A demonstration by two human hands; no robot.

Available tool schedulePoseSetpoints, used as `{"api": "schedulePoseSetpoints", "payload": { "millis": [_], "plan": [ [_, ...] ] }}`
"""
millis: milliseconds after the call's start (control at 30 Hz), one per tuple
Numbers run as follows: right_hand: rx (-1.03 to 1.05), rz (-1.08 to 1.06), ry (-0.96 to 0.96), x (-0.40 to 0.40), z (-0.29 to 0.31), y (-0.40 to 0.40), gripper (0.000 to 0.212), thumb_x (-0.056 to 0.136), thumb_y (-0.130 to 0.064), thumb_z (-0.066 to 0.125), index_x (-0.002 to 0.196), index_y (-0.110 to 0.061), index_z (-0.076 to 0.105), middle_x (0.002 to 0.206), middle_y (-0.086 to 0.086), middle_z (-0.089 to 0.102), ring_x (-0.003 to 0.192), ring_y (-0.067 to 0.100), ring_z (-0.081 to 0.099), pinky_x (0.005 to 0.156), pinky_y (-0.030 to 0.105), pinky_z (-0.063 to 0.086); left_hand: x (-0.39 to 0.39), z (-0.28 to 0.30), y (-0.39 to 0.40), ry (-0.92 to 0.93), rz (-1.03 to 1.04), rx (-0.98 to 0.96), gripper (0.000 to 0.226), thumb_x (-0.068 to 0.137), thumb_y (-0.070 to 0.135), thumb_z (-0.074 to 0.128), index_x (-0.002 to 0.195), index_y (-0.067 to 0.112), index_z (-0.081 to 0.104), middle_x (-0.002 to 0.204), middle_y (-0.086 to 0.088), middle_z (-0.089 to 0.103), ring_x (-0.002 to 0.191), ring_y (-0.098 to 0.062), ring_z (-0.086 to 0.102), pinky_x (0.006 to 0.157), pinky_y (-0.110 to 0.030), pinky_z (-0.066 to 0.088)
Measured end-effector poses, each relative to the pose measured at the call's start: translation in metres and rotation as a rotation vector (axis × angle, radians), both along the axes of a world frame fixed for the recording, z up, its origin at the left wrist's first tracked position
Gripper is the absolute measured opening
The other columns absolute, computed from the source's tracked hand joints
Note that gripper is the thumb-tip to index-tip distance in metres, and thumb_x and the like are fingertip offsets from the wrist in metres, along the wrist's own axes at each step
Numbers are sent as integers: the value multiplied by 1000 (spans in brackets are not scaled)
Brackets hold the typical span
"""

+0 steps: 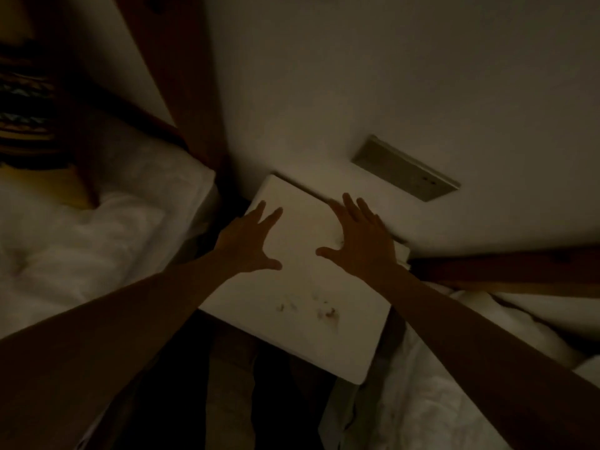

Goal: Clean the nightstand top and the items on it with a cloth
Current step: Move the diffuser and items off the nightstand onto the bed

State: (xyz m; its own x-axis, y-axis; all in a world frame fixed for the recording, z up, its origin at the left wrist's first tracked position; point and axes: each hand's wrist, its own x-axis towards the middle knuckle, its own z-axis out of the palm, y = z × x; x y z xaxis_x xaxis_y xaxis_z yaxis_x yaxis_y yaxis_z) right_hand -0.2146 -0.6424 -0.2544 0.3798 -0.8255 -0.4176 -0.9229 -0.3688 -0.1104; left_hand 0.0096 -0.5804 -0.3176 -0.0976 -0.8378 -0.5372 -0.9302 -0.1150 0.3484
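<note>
**Nightstand top, two hands spread above it, dim light**

Nightstand (302,277): white square top, seen from above, set against the wall between two beds. Small dark crumbs or smudges (321,308) lie on the top toward its 6 o'clock edge.

Left hand (250,241): at the 9 o'clock side of the top, fingers straight and spread wide, thumb out, holding nothing. Whether the palm touches the surface cannot be told.

Right hand (360,238): at the 3 o'clock side of the top, fingers straight and spread, thumb pointing toward the left hand, holding nothing. Contact with the surface cannot be told either. A pale edge, perhaps paper or cloth (401,251), shows just beside the wrist at 3 o'clock; too dim to identify.

Wall plate (406,168): grey rectangular panel on the white wall, at 1 o'clock from the nightstand.

White bedding (97,228): at 9 o'clock, with a wooden bed frame (168,76) behind it. More white bedding (431,384) at 4 o'clock.
</note>
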Motion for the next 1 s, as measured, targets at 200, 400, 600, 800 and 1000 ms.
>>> {"api": "schedulePoseSetpoints", "payload": {
  "millis": [200,400,600,800,1000],
  "plan": [
    [-22,-100,-51,-90,-4,-1,101,78,-71,64,157,-28,18,166,1,12,153,23,9,121,50,21,-79,-24,-29,78,-43,51,126,69,69,75,156,36,-10,168,1,-9,154,-26,10,121,-48,19],
    [-69,-326,-189,-144,-42,7,100,66,-72,74,146,-22,41,147,5,48,136,25,43,108,48,42,-126,-62,-52,154,-61,53,113,81,48,76,159,26,-3,168,3,-1,153,-23,13,119,-42,24],
    [73,-303,-132,-171,-98,10,102,67,-72,73,148,-26,33,149,2,44,136,25,41,106,46,40,-152,-97,-70,220,-40,-4,104,81,37,79,159,25,12,167,4,13,150,-24,25,119,-42,30],
    [132,-266,-36,-174,-148,-7,70,91,-39,67,150,-18,35,152,7,40,141,27,35,111,46,37,-171,-119,-86,428,81,-29,82,77,32,84,148,25,44,154,3,42,137,-24,45,110,-43,41],
    [38,-223,-19,-171,-162,-13,36,102,-23,50,137,-18,52,125,9,63,118,29,58,94,41,46,-177,-128,-88,403,153,-108,52,83,39,78,131,25,62,138,2,58,126,-22,53,104,-39,45]
  ]
}}
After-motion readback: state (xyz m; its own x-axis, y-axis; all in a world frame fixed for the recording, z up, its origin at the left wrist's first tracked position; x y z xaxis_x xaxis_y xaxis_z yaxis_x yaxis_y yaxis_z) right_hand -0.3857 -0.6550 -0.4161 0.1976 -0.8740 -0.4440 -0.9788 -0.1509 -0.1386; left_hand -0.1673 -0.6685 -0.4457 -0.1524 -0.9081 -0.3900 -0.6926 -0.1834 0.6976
